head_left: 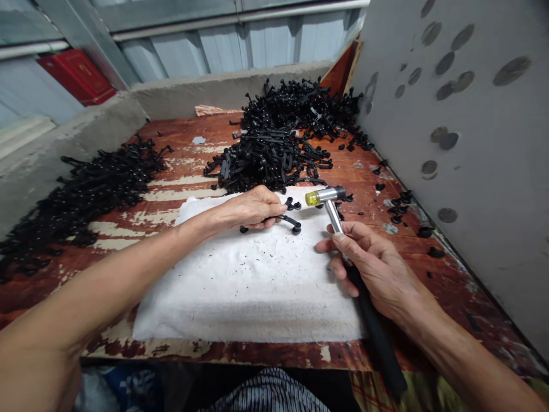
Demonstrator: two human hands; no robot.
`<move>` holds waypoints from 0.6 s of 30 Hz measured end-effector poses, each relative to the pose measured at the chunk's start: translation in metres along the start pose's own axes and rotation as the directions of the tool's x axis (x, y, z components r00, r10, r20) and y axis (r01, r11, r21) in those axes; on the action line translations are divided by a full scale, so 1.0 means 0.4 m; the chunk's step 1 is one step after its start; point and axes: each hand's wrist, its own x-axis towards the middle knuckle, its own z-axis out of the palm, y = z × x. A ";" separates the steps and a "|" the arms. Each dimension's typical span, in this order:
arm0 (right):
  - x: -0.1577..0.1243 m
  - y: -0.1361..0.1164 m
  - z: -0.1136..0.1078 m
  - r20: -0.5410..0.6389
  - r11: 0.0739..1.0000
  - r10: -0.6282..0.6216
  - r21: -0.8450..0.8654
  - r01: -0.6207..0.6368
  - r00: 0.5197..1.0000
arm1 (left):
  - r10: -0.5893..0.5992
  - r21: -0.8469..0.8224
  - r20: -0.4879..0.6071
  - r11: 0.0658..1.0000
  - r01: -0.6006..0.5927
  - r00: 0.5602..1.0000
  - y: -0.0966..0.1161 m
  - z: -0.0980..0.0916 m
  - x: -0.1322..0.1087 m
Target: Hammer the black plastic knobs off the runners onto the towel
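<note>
My left hand (256, 207) is closed over the white cloth, pinching a slim black plastic part (291, 223) whose round-knobbed end sticks out to the right. Fingers hide the part's other end. Close by on the cloth lie small round black pieces (293, 204). In my right hand (368, 258) is a mallet (333, 214), gripped high on its metal shaft with the thumb along it. Its head has a yellow face on the left and a black one on the right, and it hangs above the cloth, apart from the black part. The long black handle slants down toward me.
The white cloth (253, 297) with dark specks covers the front of the worn red-brown table (171, 171). Piles of black parts lie at the back (274, 143) and left (107, 189). Loose black caps (398, 210) dot the right, beside a spotted grey panel (472, 171). A red box (77, 77) is back left.
</note>
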 end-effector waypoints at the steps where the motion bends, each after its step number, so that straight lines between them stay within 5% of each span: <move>1: -0.001 0.000 -0.001 0.003 1.000 -0.007 -0.015 0.007 1.000 | 0.014 0.004 0.009 1.000 -0.014 1.000 -0.004 -0.003 0.003; 5: 0.005 -0.008 -0.012 0.026 0.969 -0.105 -0.223 0.108 0.994 | 0.028 0.004 0.050 1.000 -0.028 0.998 -0.012 -0.006 0.007; 7: 0.019 -0.017 -0.020 0.058 0.860 -0.262 -0.438 0.260 0.963 | 0.022 0.003 0.052 1.000 -0.023 0.998 -0.014 -0.005 0.008; 11: 0.062 -0.034 -0.027 0.254 0.377 -0.642 -0.717 0.586 0.723 | 0.029 0.055 0.040 0.998 -0.031 0.999 -0.016 -0.010 0.011; 14: 0.083 -0.040 -0.024 0.326 0.201 -0.729 -0.738 0.644 0.601 | 0.039 0.085 0.044 0.995 -0.043 0.998 -0.018 -0.016 0.015; 18: 0.092 -0.044 -0.025 0.418 0.071 -0.658 -0.794 0.604 0.627 | 0.046 0.061 0.054 0.997 -0.049 0.997 -0.020 -0.017 0.014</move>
